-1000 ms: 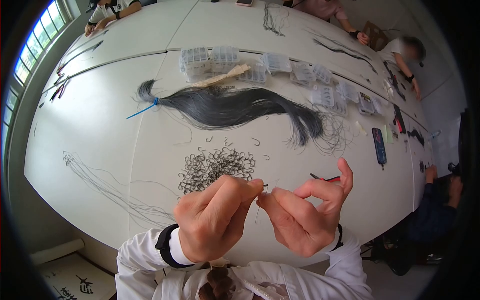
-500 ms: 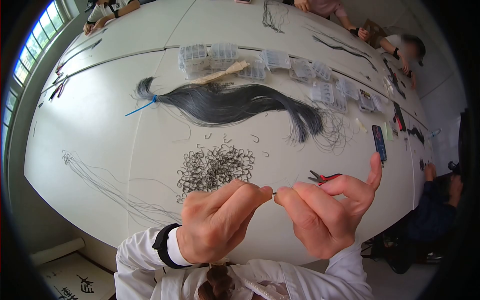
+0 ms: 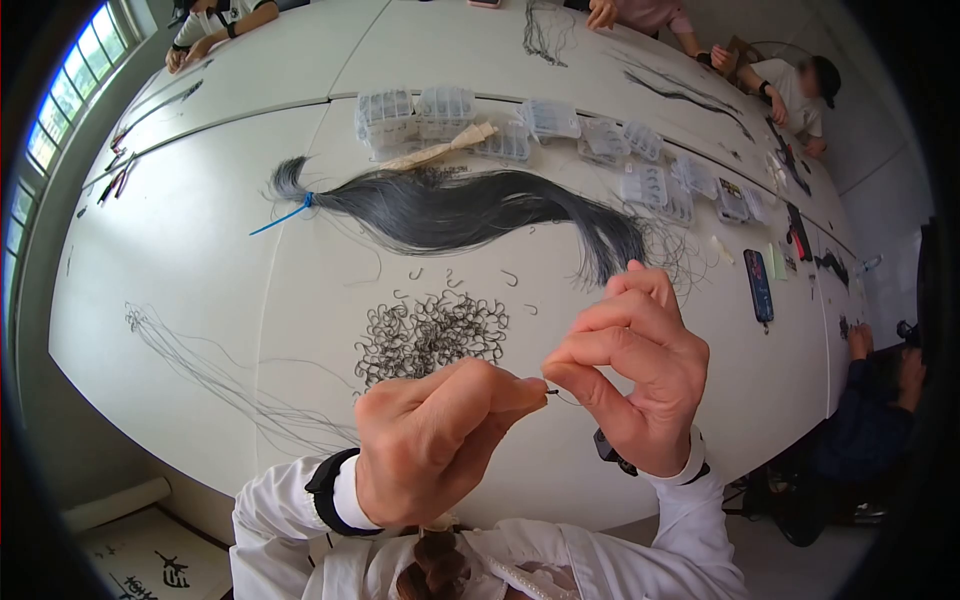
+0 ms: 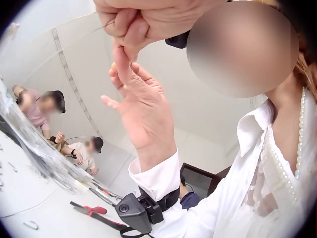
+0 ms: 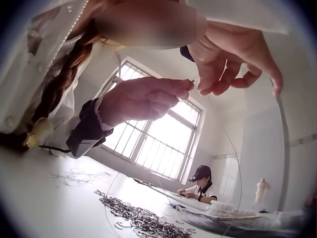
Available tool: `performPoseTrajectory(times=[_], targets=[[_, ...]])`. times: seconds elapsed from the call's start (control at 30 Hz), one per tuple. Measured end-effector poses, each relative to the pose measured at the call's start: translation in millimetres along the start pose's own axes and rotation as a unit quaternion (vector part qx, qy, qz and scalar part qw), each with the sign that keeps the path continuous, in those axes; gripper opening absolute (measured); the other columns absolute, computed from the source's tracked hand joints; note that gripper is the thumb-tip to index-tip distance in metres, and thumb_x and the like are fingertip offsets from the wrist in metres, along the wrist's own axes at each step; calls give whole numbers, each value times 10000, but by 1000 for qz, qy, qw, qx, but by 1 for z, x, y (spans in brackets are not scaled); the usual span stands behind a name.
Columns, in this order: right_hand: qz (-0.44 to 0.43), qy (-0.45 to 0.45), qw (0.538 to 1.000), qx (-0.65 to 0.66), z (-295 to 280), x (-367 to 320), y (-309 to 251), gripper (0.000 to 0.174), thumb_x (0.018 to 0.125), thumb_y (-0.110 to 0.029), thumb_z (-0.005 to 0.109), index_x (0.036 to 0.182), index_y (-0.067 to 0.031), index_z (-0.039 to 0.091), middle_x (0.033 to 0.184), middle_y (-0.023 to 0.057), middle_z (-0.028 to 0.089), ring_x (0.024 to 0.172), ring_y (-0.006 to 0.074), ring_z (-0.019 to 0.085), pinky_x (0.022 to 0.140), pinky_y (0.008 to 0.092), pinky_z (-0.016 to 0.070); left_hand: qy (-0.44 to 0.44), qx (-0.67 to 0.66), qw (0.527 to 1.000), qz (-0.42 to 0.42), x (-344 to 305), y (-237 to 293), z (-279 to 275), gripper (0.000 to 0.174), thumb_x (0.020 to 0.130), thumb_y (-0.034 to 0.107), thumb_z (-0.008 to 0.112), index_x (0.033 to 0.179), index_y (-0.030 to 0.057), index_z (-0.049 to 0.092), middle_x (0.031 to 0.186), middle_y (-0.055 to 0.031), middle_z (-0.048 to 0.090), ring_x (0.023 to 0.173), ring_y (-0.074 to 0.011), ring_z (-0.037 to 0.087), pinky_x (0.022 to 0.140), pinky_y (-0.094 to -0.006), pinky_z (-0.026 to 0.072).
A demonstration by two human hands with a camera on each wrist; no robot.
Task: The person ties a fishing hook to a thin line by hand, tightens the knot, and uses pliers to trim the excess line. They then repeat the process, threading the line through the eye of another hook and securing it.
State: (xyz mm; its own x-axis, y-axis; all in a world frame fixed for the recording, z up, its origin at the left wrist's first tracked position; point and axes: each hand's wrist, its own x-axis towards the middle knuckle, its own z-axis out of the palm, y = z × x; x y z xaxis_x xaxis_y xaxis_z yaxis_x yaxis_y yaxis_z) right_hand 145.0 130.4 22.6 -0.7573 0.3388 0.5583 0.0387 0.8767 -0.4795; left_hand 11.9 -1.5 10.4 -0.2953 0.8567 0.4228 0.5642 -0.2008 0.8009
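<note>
1. Fishhooks (image 3: 430, 335) lie heaped on the counter (image 3: 180, 240), beyond our hands, with the tied line bundle (image 3: 450, 212) behind them.
2. Our left hand (image 3: 425, 440) pinches a small dark piece (image 3: 552, 392), probably a hook's shank.
3. Our right hand (image 3: 640, 370) pinches fine line (image 3: 568, 402) close beside it.
4. We judge we are winding or tightening a knot; the next move calls for a firm left pinch and even right tension.
</note>
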Motion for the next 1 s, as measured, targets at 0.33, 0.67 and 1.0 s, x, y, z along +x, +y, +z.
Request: performPoseTrajectory(times=[0.33,0.67,1.0], targets=[[93,-19,975,203,18,-4,7,112,682,-46,747,756,-49,662,739,30,596,752,202,505,668,282,410,83,40,996,21,-2,-5,11,74,789,-82,630,788,-16,596,668,-100,662,603,-158,668,531,-223,503],[-31,50,994,-88,21,-19,-17,160,607,-50,760,745,-74,682,760,-28,554,742,200,458,948,481,335,81,127,987,52,-3,-1,8,118,742,-115,636,807,-22,604,688,-113,643,565,-192,640,505,-243,490],[-75,211,928,-298,29,-24,-31,132,517,-158,611,636,-182,664,816,-129,545,706,102,470,930,689,250,58,131,987,78,-4,0,7,152,713,-121,644,814,-12,613,703,-114,649,564,-200,642,482,-249,490]])
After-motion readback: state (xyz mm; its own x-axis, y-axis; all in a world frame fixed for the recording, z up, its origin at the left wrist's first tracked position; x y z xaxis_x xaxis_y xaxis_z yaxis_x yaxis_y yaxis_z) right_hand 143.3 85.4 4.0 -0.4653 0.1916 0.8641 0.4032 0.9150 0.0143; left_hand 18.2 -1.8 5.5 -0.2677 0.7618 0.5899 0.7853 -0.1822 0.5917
